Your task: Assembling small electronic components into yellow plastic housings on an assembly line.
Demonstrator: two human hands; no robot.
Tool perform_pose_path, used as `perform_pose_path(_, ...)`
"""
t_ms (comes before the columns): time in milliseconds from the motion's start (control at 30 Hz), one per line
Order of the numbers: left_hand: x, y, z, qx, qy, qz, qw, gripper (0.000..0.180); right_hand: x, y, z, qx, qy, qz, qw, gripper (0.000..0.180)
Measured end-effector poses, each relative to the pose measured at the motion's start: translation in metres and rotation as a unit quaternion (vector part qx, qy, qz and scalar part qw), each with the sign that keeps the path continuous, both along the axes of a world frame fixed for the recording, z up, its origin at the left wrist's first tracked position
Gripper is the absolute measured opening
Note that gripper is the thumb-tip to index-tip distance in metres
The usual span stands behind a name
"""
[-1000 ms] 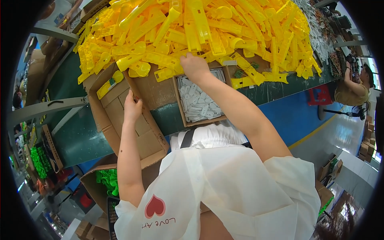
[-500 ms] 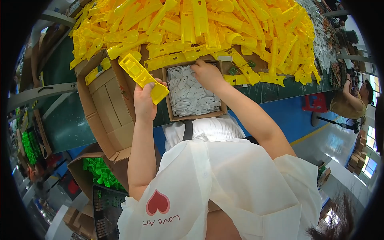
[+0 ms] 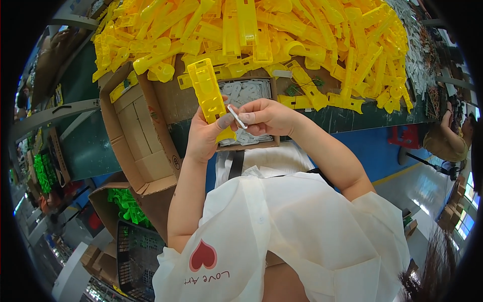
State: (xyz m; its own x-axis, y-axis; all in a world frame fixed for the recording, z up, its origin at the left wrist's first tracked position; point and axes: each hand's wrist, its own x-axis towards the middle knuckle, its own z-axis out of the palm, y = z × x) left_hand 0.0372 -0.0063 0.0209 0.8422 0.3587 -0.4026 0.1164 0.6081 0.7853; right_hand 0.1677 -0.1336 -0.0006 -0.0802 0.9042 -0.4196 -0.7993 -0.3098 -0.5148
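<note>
White shirt with red heart

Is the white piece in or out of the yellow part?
Out: the right hand pinches the white piece beside the yellow part, held in the left hand.

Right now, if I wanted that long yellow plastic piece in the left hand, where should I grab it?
Probably pinch the long yellow plastic piece by its long edges at the far end, coming from the far side: that end juts out free, while the left hand grips the near end.
</note>
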Motion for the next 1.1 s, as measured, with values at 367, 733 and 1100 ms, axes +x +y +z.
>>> perform_pose_path(367, 0.004, 0.009, 0.001, 0.100, 0.083, -0.115, 0.985, 0.043, -0.013, -0.011, 0.016, -0.056, -0.298, -0.054, 0.951, 0.021)
perform_pose_path(733, 0.001, -0.007, 0.006, 0.038, 0.043, -0.175, 0.983, 0.082, -0.031, 0.005, 0.037, -0.090, -0.325, -0.085, 0.937, 0.016)
perform_pose_path(1100, 0.005, -0.011, -0.020, 0.210, 0.072, -0.158, 0.962, 0.073, -0.026, 0.008, 0.009, -0.085, -0.230, -0.090, 0.965, 0.028)
